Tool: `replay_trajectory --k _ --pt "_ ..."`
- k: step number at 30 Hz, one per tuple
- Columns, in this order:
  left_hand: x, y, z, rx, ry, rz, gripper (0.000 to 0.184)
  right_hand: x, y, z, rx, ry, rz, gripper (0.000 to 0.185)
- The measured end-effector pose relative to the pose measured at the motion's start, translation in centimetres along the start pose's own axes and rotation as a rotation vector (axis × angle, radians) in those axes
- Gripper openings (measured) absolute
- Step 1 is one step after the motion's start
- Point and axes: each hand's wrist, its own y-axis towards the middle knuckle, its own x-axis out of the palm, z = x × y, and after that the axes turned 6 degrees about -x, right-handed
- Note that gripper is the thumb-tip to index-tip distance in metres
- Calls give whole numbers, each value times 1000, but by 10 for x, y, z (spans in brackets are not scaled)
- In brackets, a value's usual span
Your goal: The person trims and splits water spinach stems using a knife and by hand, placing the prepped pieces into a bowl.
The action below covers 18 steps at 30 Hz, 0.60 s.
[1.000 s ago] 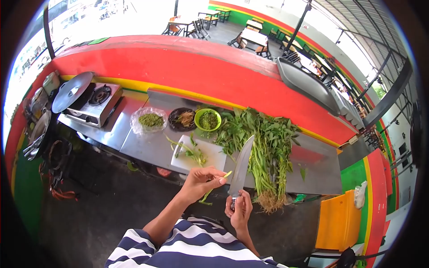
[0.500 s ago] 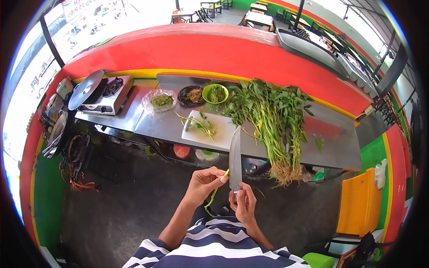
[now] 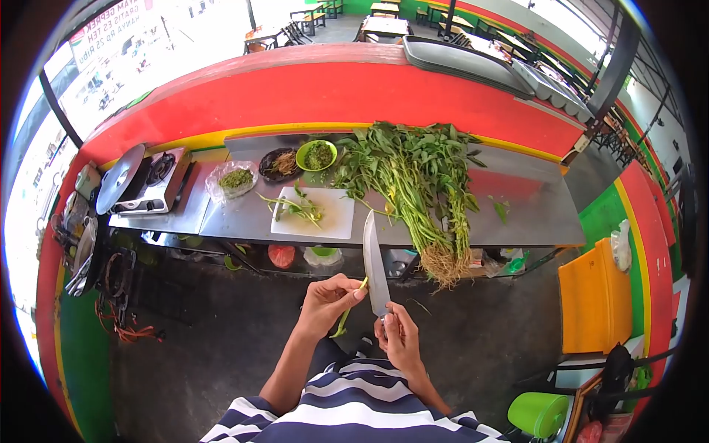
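Observation:
My left hand [image 3: 332, 304] pinches a thin green vegetable stem [image 3: 343, 323] between thumb and fingers. The stem's lower end hangs below the hand. My right hand [image 3: 399, 336] grips the handle of a large kitchen knife [image 3: 376, 269], its blade pointing up and away from me, right beside the stem's upper tip. Both hands are in front of the counter, above the floor. Ahead of them, a white cutting board [image 3: 336, 221] carries several cut green stems [image 3: 299, 210]. To its right lies a big bunch of leafy greens [image 3: 413, 184], roots hanging over the counter's front edge.
Along the steel counter [image 3: 517, 225] stand a green bowl of chopped greens [image 3: 318, 156], a dark dish of brownish scraps [image 3: 280, 164], a plastic bag of greens [image 3: 233, 181] and a gas stove [image 3: 153, 181]. An orange cabinet [image 3: 594, 303] is at right, near a green stool [image 3: 539, 413].
My view has turned, so the counter and its contents sit further left. The hanging part of the stem looks shorter. Both hands keep their hold on the stem and the knife.

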Motion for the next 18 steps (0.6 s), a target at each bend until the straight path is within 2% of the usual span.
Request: replay_trajectory --k 18 --pt "17 21 -4 -59 57 -7 13 -25 -12 -6 50 -4 46 30"
